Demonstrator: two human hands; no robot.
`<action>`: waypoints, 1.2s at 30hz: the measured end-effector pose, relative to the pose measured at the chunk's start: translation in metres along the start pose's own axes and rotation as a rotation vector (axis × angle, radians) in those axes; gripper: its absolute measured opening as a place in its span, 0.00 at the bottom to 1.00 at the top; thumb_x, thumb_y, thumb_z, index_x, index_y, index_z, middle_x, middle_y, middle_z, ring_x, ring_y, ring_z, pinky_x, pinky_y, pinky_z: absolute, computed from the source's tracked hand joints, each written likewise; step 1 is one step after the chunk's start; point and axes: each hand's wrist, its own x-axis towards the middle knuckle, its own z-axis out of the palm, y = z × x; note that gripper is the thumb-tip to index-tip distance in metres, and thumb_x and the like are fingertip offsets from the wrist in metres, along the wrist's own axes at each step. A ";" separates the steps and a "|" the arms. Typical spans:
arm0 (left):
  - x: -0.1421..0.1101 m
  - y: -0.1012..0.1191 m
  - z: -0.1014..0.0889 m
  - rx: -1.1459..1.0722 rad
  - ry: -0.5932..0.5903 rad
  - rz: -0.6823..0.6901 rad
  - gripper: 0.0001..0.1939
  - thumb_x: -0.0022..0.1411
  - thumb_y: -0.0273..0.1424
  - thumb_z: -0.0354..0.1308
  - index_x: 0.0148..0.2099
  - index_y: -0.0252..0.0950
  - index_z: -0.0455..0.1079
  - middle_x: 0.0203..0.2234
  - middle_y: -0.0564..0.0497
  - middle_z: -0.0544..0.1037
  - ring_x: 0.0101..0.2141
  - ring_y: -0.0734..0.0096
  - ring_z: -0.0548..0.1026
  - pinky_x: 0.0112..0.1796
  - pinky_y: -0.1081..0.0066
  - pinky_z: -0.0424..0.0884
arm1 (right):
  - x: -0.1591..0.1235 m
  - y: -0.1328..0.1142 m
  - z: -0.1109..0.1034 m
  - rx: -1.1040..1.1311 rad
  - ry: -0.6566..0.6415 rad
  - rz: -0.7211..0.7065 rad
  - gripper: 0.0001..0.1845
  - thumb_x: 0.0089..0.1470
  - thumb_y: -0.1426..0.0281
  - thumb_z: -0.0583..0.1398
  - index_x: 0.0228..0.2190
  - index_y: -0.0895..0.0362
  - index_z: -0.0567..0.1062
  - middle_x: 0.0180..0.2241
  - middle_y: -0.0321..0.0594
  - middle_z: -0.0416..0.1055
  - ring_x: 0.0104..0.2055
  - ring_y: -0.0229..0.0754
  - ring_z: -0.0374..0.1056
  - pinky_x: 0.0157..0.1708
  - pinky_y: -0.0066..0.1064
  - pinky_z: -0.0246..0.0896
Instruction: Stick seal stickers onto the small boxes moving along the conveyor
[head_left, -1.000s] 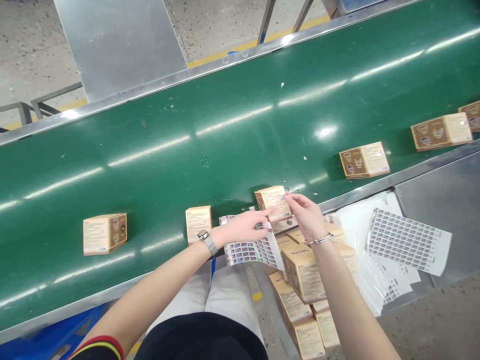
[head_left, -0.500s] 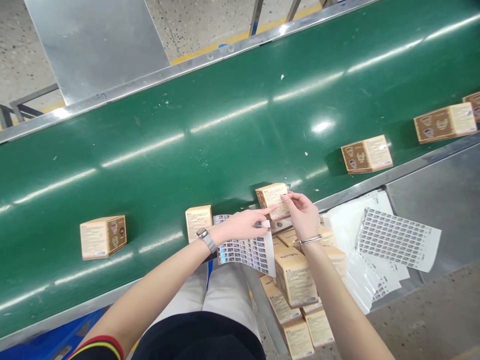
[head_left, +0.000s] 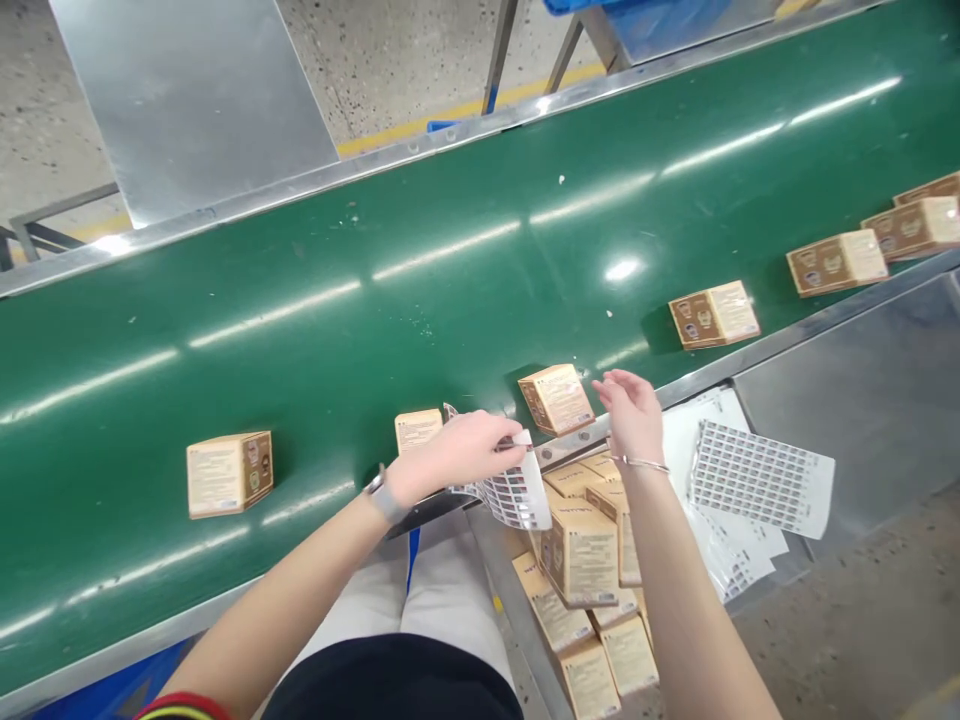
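My left hand [head_left: 480,448] grips a sheet of small stickers [head_left: 517,495] by its edge, over the near side of the green conveyor belt [head_left: 315,340]. To the right, my right hand [head_left: 634,405] is off the belt's near rail with its fingers apart and nothing seen in them. Between the two hands a small tan and brown carton [head_left: 559,400] stands on the belt, touched by neither. Another carton [head_left: 418,430] is partly hidden behind my left hand and the sheet.
One carton [head_left: 229,475] stands farther left on the belt. Several more, such as this carton [head_left: 715,315], line the right side. Below the rail are stacked cartons [head_left: 589,555]. More sticker sheets [head_left: 761,480] lie on a metal side table [head_left: 847,350].
My right hand has let go of the carton and moved right. My left hand has drawn back from that carton, still holding the sheet, which now bends more.
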 end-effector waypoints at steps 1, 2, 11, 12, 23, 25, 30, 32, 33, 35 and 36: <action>-0.013 0.003 -0.008 -0.017 0.046 -0.030 0.14 0.65 0.31 0.49 0.26 0.36 0.64 0.22 0.54 0.74 0.21 0.75 0.62 0.25 0.72 0.54 | -0.013 -0.013 -0.002 -0.004 -0.035 -0.031 0.14 0.48 0.60 0.64 0.33 0.53 0.70 0.37 0.39 0.73 0.44 0.43 0.73 0.53 0.42 0.65; -0.027 0.005 -0.017 -0.064 0.095 -0.055 0.14 0.67 0.33 0.48 0.29 0.35 0.66 0.22 0.55 0.73 0.23 0.75 0.64 0.26 0.73 0.56 | -0.030 -0.026 -0.003 -0.007 -0.101 -0.066 0.12 0.50 0.60 0.63 0.34 0.53 0.72 0.38 0.39 0.74 0.45 0.43 0.73 0.53 0.40 0.64; -0.126 0.010 -0.020 -0.302 0.237 -0.210 0.16 0.70 0.37 0.46 0.33 0.35 0.67 0.25 0.56 0.68 0.27 0.75 0.63 0.29 0.74 0.59 | -0.143 -0.084 0.027 -0.242 -0.926 -0.458 0.04 0.60 0.68 0.59 0.35 0.53 0.76 0.33 0.36 0.75 0.33 0.39 0.71 0.35 0.29 0.68; -0.131 0.010 -0.016 -0.309 0.243 -0.222 0.16 0.70 0.38 0.46 0.33 0.35 0.66 0.24 0.56 0.67 0.26 0.75 0.62 0.28 0.74 0.58 | -0.145 -0.083 0.030 -0.240 -0.926 -0.502 0.04 0.60 0.70 0.59 0.34 0.53 0.75 0.31 0.36 0.74 0.32 0.38 0.71 0.34 0.28 0.68; -0.137 0.002 0.009 -0.340 0.420 -0.247 0.19 0.71 0.37 0.41 0.26 0.37 0.54 0.18 0.59 0.58 0.21 0.77 0.55 0.23 0.72 0.51 | -0.158 -0.067 0.043 -0.386 -0.824 -0.862 0.05 0.62 0.74 0.57 0.38 0.55 0.73 0.35 0.40 0.76 0.37 0.41 0.73 0.37 0.32 0.69; -0.135 0.002 0.011 -0.345 0.440 -0.247 0.19 0.70 0.37 0.40 0.26 0.38 0.53 0.18 0.59 0.57 0.21 0.77 0.54 0.23 0.72 0.51 | -0.161 -0.065 0.044 -0.414 -0.748 -0.964 0.05 0.61 0.75 0.58 0.38 0.55 0.74 0.34 0.40 0.77 0.36 0.42 0.73 0.38 0.34 0.68; -0.128 0.002 0.012 -0.372 0.463 -0.315 0.21 0.70 0.38 0.40 0.24 0.38 0.50 0.17 0.58 0.56 0.21 0.76 0.53 0.24 0.71 0.50 | -0.166 -0.060 0.047 -0.395 -0.615 -1.108 0.08 0.59 0.78 0.59 0.36 0.54 0.75 0.33 0.40 0.77 0.36 0.43 0.72 0.39 0.37 0.66; -0.123 -0.003 0.012 -0.406 0.467 -0.350 0.21 0.69 0.39 0.40 0.24 0.38 0.50 0.17 0.58 0.55 0.21 0.76 0.54 0.24 0.71 0.50 | -0.160 -0.054 0.044 -0.299 -0.664 -0.996 0.08 0.59 0.78 0.59 0.36 0.53 0.75 0.34 0.40 0.77 0.38 0.43 0.73 0.40 0.36 0.67; -0.120 -0.007 0.011 -0.426 0.460 -0.367 0.21 0.69 0.39 0.41 0.24 0.38 0.50 0.18 0.58 0.55 0.21 0.76 0.55 0.24 0.71 0.51 | -0.154 -0.049 0.041 -0.253 -0.669 -0.891 0.06 0.59 0.76 0.58 0.34 0.53 0.74 0.35 0.41 0.77 0.40 0.43 0.73 0.42 0.37 0.68; -0.112 -0.016 0.009 -0.448 0.406 -0.375 0.21 0.69 0.40 0.42 0.24 0.37 0.52 0.18 0.57 0.58 0.22 0.75 0.58 0.24 0.72 0.53 | -0.134 -0.036 0.034 -0.186 -0.599 -0.608 0.05 0.60 0.68 0.59 0.32 0.52 0.74 0.40 0.42 0.76 0.45 0.45 0.72 0.45 0.39 0.67; -0.106 -0.021 0.008 -0.441 0.356 -0.352 0.21 0.69 0.39 0.42 0.24 0.37 0.53 0.19 0.57 0.62 0.23 0.74 0.61 0.25 0.72 0.56 | -0.122 -0.027 0.031 -0.165 -0.528 -0.444 0.07 0.59 0.63 0.59 0.31 0.52 0.74 0.43 0.43 0.75 0.47 0.46 0.72 0.48 0.41 0.67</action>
